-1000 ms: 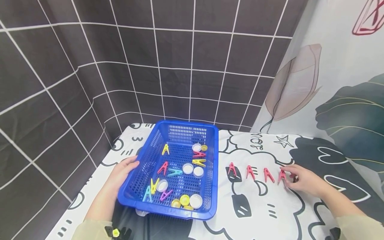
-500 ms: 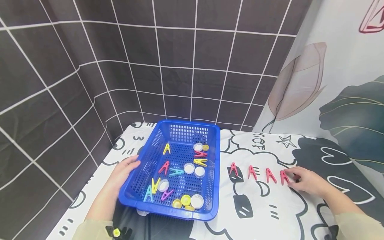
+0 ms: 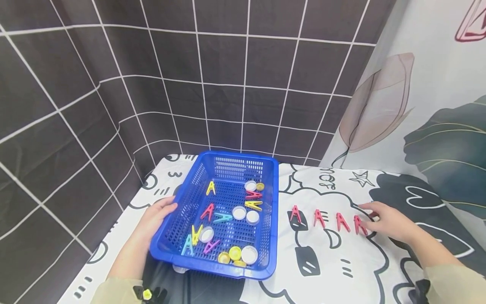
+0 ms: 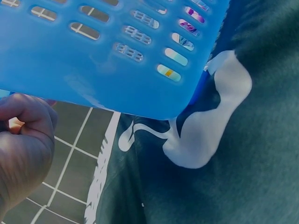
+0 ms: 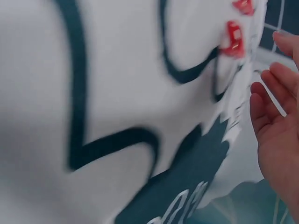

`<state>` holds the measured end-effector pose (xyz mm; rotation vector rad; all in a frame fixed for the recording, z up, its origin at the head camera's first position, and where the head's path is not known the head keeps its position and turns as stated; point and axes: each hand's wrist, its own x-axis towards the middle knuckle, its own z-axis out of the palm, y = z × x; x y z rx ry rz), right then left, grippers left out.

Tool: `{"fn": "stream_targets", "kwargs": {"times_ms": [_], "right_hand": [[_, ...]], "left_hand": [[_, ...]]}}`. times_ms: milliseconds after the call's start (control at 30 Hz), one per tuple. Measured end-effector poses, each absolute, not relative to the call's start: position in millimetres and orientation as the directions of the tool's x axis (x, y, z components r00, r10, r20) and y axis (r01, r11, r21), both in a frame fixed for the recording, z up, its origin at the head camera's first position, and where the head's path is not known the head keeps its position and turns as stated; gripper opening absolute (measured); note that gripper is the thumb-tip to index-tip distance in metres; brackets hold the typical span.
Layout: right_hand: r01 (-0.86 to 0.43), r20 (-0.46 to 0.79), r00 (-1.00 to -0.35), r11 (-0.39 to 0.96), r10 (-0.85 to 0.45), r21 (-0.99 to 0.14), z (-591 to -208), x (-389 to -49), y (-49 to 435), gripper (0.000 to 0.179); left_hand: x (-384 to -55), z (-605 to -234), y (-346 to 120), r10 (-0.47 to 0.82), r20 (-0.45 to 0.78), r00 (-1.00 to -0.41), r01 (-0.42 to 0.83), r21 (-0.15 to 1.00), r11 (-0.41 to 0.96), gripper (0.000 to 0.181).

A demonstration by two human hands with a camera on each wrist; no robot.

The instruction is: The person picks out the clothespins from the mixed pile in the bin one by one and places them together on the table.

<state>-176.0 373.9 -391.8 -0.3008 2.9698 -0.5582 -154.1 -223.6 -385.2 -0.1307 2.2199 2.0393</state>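
"Clothespins in red: where were they?"

"Four lay in a row on the printed cloth, right of the blue basket, narrow ends pointing away from the person. The fairly even gaps looked deliberate to me, perhaps so each could be told from its neighbour. Two more red pins lay inside the basket, among pins of other colours and round caps."

"And the hands?"

"The left hand was curled over the basket's left rim, probably to steady it. The right hand sat beside the row's rightmost pin, its fingers loosely spread and gripping nothing. Whether a fingertip touched that pin, I couldn't tell."

"Any brand or writing?"

"I could read no brand or label on pins, caps or basket. Near the cloth's far edge, a sideways, hand-drawn word looked like LOVE."
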Motion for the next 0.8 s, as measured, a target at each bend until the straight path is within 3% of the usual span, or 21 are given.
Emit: {"fn": "stream_targets", "kwargs": {"times_ms": [200, 433, 633, 800], "right_hand": [[-0.275, 0.042, -0.959, 0.883, -0.280, -0.379, -365.1, -189.3, 335.9, 0.054], [-0.460, 0.165, -0.887, 0.794, -0.431, -0.396, -340.3, -208.3, 269.9, 0.049], [-0.531, 0.163, -0.839, 0.716, -0.519, -0.454, -329.1, -212.2, 208.2, 0.047], [-0.538, 0.089, -0.816, 0.697, -0.571, -0.474, -322.1, -206.6, 169.1, 0.047]], "left_hand": [[-154.4, -384.8, -224.1, 0.019, -0.149, -0.989, -0.147, 0.984, 0.102, 0.050], [-154.3, -385.1, -224.7, 0.025, -0.137, -0.990, -0.134, 0.987, 0.091, 0.050], [-153.8, -385.3, -224.4, 0.026, -0.134, -0.991, -0.131, 0.986, 0.105, 0.050], [-153.8, -385.3, -224.6, 0.022, -0.140, -0.990, -0.137, 0.984, 0.118, 0.051]]}}
